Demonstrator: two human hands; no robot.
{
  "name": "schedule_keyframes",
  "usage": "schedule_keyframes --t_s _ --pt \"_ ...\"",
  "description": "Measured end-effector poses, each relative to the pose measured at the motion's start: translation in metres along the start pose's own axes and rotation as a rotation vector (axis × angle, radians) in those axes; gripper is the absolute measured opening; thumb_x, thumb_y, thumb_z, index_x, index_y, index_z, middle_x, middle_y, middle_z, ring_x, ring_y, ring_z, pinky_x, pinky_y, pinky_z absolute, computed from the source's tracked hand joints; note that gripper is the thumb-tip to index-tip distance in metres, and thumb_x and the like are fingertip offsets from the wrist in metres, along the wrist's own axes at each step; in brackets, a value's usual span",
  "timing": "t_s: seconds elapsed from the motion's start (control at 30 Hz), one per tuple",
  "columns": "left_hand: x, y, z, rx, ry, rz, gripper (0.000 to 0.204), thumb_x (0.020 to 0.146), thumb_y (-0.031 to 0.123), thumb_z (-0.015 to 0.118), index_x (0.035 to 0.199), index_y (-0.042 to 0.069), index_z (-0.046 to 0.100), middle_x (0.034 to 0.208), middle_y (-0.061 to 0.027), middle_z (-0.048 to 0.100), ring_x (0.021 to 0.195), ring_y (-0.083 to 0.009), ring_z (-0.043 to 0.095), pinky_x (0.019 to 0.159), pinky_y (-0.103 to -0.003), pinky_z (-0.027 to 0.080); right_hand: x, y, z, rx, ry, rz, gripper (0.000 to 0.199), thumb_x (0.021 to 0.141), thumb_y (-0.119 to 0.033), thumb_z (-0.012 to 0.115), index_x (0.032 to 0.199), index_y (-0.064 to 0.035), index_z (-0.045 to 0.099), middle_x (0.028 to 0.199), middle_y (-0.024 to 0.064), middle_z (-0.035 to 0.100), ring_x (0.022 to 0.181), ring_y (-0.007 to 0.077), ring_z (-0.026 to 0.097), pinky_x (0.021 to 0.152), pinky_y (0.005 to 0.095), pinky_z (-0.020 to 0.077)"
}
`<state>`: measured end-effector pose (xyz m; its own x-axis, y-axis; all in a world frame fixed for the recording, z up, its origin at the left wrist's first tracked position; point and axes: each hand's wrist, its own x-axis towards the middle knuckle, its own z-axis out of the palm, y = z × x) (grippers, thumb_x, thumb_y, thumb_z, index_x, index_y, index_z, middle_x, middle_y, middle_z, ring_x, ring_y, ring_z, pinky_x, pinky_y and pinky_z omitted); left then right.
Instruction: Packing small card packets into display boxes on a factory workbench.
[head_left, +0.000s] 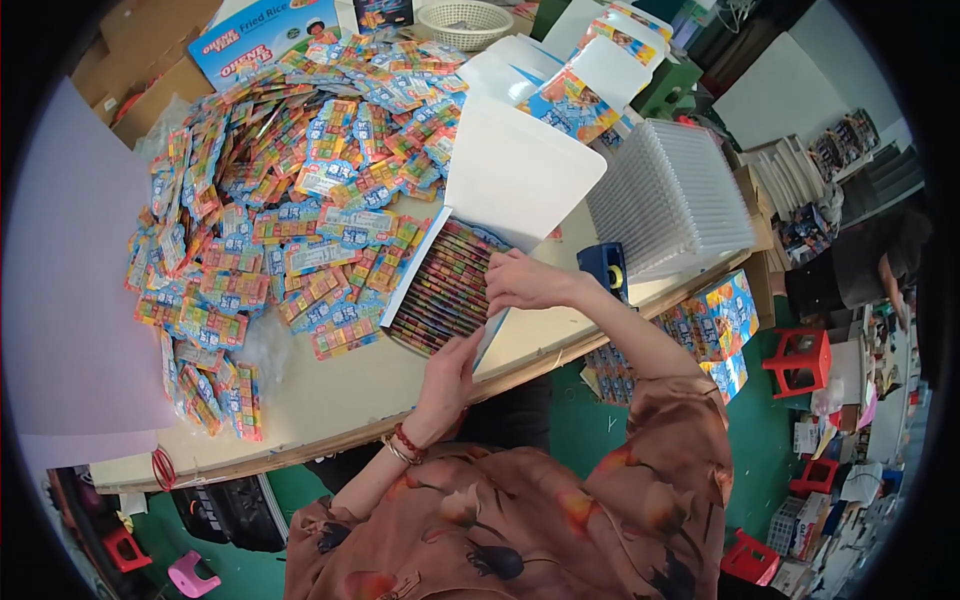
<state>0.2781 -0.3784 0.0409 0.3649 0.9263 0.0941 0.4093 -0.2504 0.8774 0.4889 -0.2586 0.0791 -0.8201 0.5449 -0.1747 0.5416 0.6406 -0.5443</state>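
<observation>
In front of me lies a carton box (pixel 418 262) with its white lid (pixel 520 165) standing up and back. Dark, colourful packets (pixel 445 285) fill it, packed edge-on in tight rows. My left hand (pixel 450 382), with bracelets at the wrist, is closed at the box's near edge, its fingertips gripping the rim. At the right side of the box, my right hand (pixel 532 282) is closed with fingers curled and pinching the edge. My fingers hide part of that right rim.
A big pile of colourful packets (pixel 330 200) covers the table left of the box. To the right stand a blue tape dispenser (pixel 603 268) and stacked clear plastic trays (pixel 660 205). Unfolded cartons (pixel 575 100) and a basket (pixel 465 25) sit behind. A red stool (pixel 798 360) is on the floor.
</observation>
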Motion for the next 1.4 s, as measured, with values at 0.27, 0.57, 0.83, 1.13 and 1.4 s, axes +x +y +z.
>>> schedule_keyframes --t_s 0.27,0.57,0.83,1.13,1.4 --pt "-0.017 -0.005 0.015 0.744 0.123 0.217 0.053 0.082 0.018 0.066 0.131 0.005 0.05 0.105 -0.0048 0.05 0.098 -0.0195 0.051 0.083 -0.034 0.038 -0.022 -0.044 0.046 -0.266 0.912 0.41 0.094 0.059 -0.039 0.084 0.136 -0.0063 0.041 0.109 0.0128 0.048 0.106 0.031 0.046 0.093 0.0415 0.036" --pt "-0.022 -0.009 0.014 0.792 0.153 0.303 0.05 0.085 0.017 0.064 0.131 0.006 0.05 0.108 -0.0045 0.05 0.101 -0.0189 0.051 0.084 -0.033 0.037 -0.001 -0.024 0.127 0.781 1.2 0.781 0.096 0.08 -0.028 0.077 0.148 0.0023 0.015 0.069 0.0034 0.054 0.061 0.0092 0.052 0.056 0.0235 0.0451" --pt "-0.008 -0.009 0.03 0.747 0.092 0.349 0.047 0.083 0.019 0.062 0.125 0.0 0.051 0.113 -0.0054 0.051 0.103 -0.0192 0.051 0.086 -0.033 0.039 0.015 0.036 0.07 0.922 1.271 0.604 0.028 0.091 -0.022 0.064 0.105 0.0016 0.063 0.055 -0.0015 0.052 0.046 0.0045 0.044 0.044 0.0225 0.033" --pt "0.107 -0.038 -0.049 0.202 0.46 0.229 0.053 0.085 0.01 0.065 0.134 0.004 0.047 0.11 -0.0098 0.053 0.085 -0.0211 0.057 0.069 -0.033 0.046 0.02 0.094 0.063 0.567 1.3 0.448 0.014 0.089 -0.016 0.065 0.095 -0.0033 0.065 0.064 -0.0047 0.045 0.063 0.0039 0.037 0.054 0.0234 0.0297" --pt "0.178 -0.074 -0.089 -0.402 -0.197 -0.233 0.075 0.081 0.014 0.07 0.148 0.016 0.035 0.1 -0.0048 0.052 0.074 -0.0094 0.055 0.066 -0.026 0.047 0.022 0.074 0.049 0.875 1.312 0.37 0.007 0.091 -0.007 0.061 0.096 -0.0016 0.062 0.08 -0.0042 0.049 0.074 0.0051 0.044 0.069 0.0202 0.0381"
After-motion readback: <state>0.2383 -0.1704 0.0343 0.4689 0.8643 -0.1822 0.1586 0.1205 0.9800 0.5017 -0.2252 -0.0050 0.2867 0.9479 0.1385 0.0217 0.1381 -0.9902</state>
